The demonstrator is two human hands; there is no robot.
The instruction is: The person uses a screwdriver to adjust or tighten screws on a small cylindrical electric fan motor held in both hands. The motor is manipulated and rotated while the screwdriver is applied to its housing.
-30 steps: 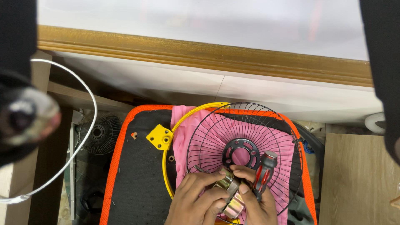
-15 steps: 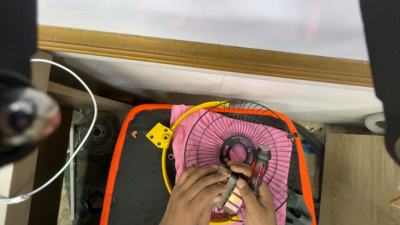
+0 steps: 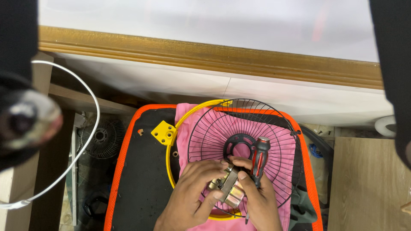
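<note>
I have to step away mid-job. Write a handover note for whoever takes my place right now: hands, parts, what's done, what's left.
Left hand: gripping the small brass-and-silver metal motor part.
Right hand: steadying that part, with the red-and-black-handled screwdriver tucked in its fingers.
Parts: black round wire fan guard lies on the pink cloth, over the orange-edged black mat; yellow ring with square bracket beside it.
Done: motor part off the guard, in hand.
Left: cannot tell from this view.

Fan guard (image 3: pixel 246 128) crowds mat (image 3: pixel 141 179) — left side bare.
</note>
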